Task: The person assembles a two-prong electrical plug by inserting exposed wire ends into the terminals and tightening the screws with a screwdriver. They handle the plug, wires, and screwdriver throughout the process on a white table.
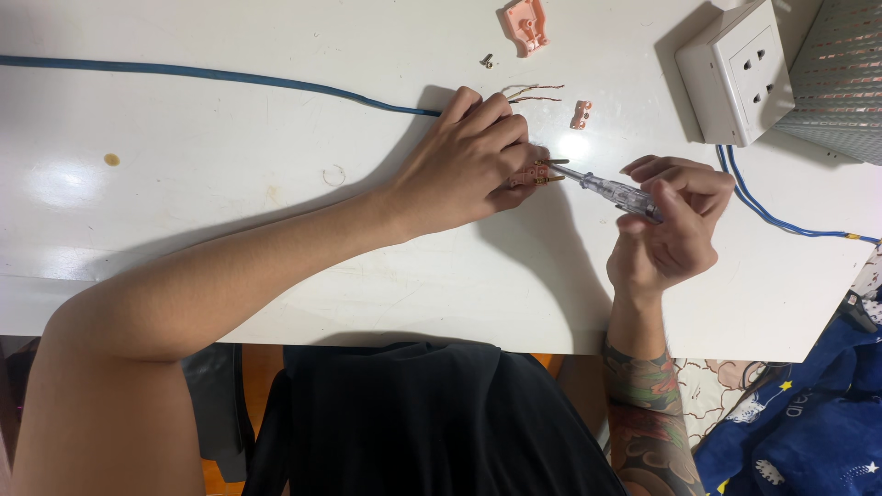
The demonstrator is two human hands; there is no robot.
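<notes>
The left hand (473, 156) presses a small pink plug piece (531, 174) flat to the white table (230, 202), fingers clamped over it so only its brass prongs (553, 170) poke out. The right hand (671, 220) pinches a clear-handled screwdriver (611, 189), tip at the plug. I'd guess the tip could skid off and jab a finger, since the piece is tiny and mostly hidden. Bare copper wire ends (533, 94) of the blue cable (211, 75) lie just beyond the knuckles. A loose screw (486, 62), pink cover (525, 25), little clamp (580, 114) and white socket (735, 69) sit nearby.
</notes>
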